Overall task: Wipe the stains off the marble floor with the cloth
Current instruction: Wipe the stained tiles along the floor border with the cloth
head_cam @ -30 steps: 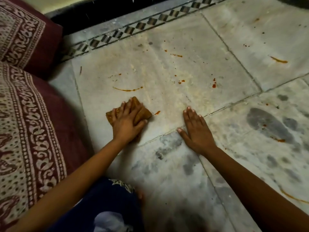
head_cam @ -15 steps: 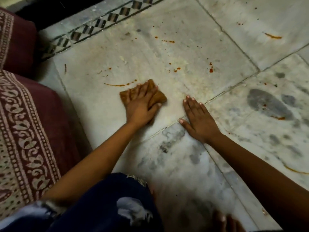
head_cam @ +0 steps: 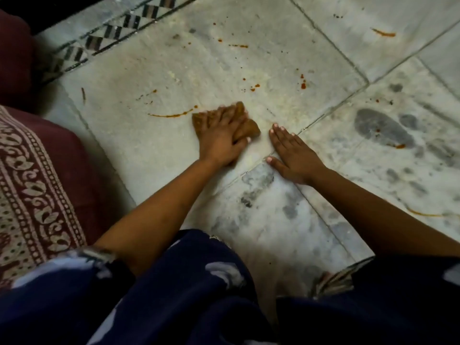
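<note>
On stained marble floor [head_cam: 224,66], left hand [head_cam: 221,139] clamps crumpled brown cloth [head_cam: 250,128]; right hand [head_cam: 293,156] lies flat, fingers [head_cam: 280,138] straight.

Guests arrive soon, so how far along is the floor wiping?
Done: the marble slab's near part looks stain-free. In hand: the left hand holds the brown cloth at the end of a curved orange streak. Left: that streak, red spots beyond, and a far orange streak at right.

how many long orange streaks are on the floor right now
3: near streak just left of the cloth, far streak on the top-right tile, thin streak beside the right forearm. Shorter dashes and spots are scattered too; more may be hidden under the cloth.
</note>
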